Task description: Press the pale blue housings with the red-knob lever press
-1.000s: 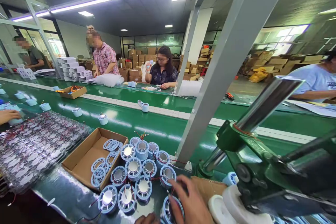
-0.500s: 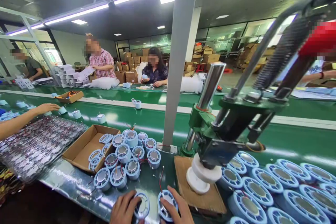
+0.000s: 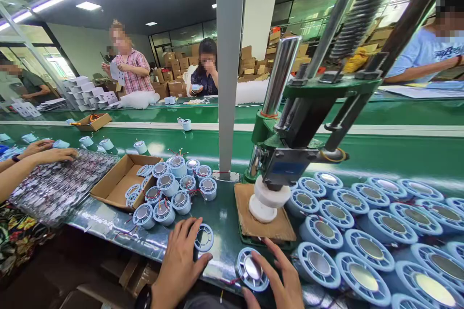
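The left hand (image 3: pixel 183 253) is lying low over the bench (image 3: pixel 217 270), its index finger and thumb spreading around 1 light blue ring (image 3: pixel 211 238); I cannot tell whether they are pinching it or only touching its edge. The right hand (image 3: pixel 281 277) is reaching over 1 blue speaker-like unit (image 3: pixel 252 269) with a silvery centre — the index finger is meeting its upper face and the thumb is sitting near its lower edge, though a firm grasp is impossible to confirm. The ring and this unit are resting well apart, between the 2 hands. Just beyond the right hand, a green press (image 3: pixel 286 159) is standing over a cardboard pad (image 3: pixel 284 229), with a white disc (image 3: pixel 261 212) lying there. To that hand's right, many similar units (image 3: pixel 369 249) are sitting face up in a crowd. Beyond the left hand, a smaller cluster (image 3: pixel 167 184) is standing beside a cardboard tray (image 3: pixel 116 181) of blue rings (image 3: pixel 133 194) — and farther left, a co-worker's 2 hands (image 3: pixel 54 155) are hovering around a wrapped stack (image 3: pixel 61 183).
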A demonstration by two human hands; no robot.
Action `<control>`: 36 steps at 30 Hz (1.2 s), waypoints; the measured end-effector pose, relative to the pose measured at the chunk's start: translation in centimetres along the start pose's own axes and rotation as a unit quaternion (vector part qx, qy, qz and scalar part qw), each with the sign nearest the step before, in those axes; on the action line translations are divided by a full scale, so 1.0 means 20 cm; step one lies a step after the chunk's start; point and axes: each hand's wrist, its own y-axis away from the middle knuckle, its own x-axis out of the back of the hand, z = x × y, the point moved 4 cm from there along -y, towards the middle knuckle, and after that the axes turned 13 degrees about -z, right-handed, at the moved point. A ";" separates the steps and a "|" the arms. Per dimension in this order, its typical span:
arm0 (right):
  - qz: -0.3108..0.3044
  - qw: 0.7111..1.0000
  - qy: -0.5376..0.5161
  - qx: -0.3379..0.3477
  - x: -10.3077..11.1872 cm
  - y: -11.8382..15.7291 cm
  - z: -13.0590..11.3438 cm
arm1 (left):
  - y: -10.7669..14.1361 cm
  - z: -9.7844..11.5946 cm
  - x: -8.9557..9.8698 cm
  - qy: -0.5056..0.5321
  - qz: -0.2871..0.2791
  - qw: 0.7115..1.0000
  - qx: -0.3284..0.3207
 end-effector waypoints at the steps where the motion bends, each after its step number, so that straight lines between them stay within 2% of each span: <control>1: 0.009 1.000 0.002 -0.020 -0.01 -0.01 -0.02 | 0.00 0.00 -0.01 0.007 0.014 1.000 0.005; 4: 0.028 0.998 -0.025 -0.052 -0.09 -0.05 -0.07 | -0.01 -0.02 -0.01 0.067 0.058 0.996 0.013; 6: 0.017 0.997 -0.063 -0.035 -0.13 -0.10 -0.10 | -0.01 -0.01 0.02 0.123 0.075 0.989 0.021; 8: -0.013 0.995 -0.096 -0.012 -0.16 -0.14 -0.11 | -0.01 0.03 0.05 0.162 0.059 0.985 0.010; 12: -0.075 0.988 -0.133 -0.024 -0.20 -0.18 -0.07 | -0.01 0.23 0.09 0.147 -0.020 0.985 -0.084; 14: -0.078 0.985 -0.147 -0.041 -0.21 -0.18 -0.05 | -0.02 0.31 0.09 0.119 -0.038 0.986 -0.111; 16: -0.072 0.983 -0.159 -0.064 -0.22 -0.17 -0.04 | -0.04 0.34 0.08 0.103 -0.036 0.988 -0.109; 20: -0.071 0.978 -0.177 -0.079 -0.22 -0.16 -0.03 | -0.04 0.33 0.07 0.122 -0.008 0.988 -0.093; 25: -0.066 0.979 -0.182 -0.070 -0.21 -0.17 -0.03 | -0.03 0.29 0.04 0.192 0.015 0.981 -0.032; 30: -0.079 0.982 -0.164 -0.050 -0.24 -0.17 -0.04 | -0.02 0.26 -0.04 0.240 0.038 0.970 -0.026; 32: -0.098 0.984 -0.146 -0.033 -0.24 -0.16 -0.05 | -0.01 0.25 -0.08 0.244 0.044 0.968 -0.035; 34: -0.145 0.982 -0.117 -0.019 -0.20 -0.16 -0.05 | 0.00 0.24 -0.11 0.239 0.037 0.969 -0.052; 36: -0.201 0.977 -0.071 0.009 -0.07 -0.21 -0.07 | 0.00 0.24 -0.12 0.240 0.014 0.969 -0.055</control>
